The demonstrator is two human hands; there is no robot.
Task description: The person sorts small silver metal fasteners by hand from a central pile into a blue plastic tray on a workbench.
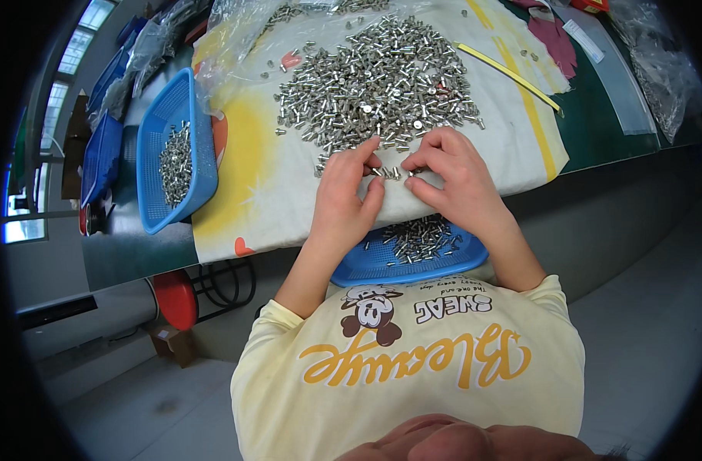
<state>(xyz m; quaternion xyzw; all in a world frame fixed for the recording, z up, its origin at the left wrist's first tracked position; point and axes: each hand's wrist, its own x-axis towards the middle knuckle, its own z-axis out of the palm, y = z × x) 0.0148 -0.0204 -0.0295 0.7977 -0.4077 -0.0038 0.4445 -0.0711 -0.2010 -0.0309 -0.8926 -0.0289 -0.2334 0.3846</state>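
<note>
A broad heap of small silver metal fasteners (381,73), each with a short shank and a wider head, lies on a pale patterned cloth (289,207). At its near edge are both my hands. My left hand (343,196) is curled, with thumb and fingers closing about a small fastener. Opposite it, my right hand (457,175) pinches another fastener between thumb and forefinger. A few loose fasteners (391,174) lie on the cloth between my fingertips. Below my hands, at the table edge, a blue plastic basket (397,273) holds more fasteners, partly hidden by my wrists.
Another blue basket (206,180) with fasteners stands on the left of the green table (136,250). Clear plastic sheeting (232,46) lies at the far left. A yellow strip (508,74) rests on the cloth at right. A red stool (174,300) is below the table.
</note>
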